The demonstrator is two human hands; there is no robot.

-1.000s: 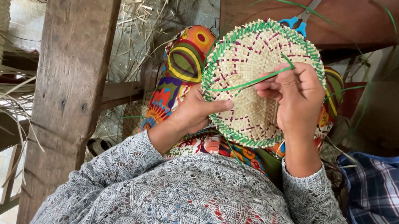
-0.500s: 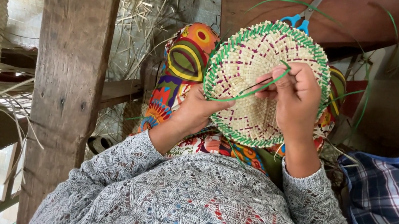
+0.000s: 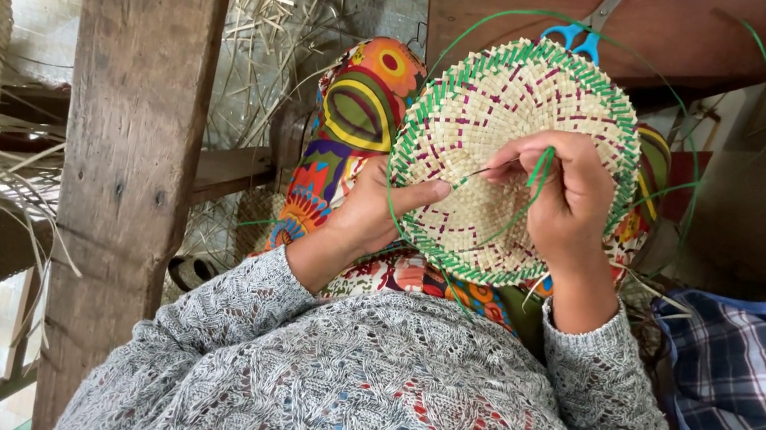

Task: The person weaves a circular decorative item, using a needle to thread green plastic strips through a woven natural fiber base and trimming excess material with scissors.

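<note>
The left hand is gripping the woven disc over the lap; the right hand is pinching a green strip. Pulling hard could snap the strip or pucker the weave.

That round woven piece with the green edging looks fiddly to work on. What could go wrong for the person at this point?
The long green strip loops loosely around the round woven piece; it could snag or tangle as the right hand pulls it through. The left hand steadies the piece only at its edge, so it might slip or twist. Blue-handled scissors lie just beyond the rim, where a trailing loop might catch them.
</note>
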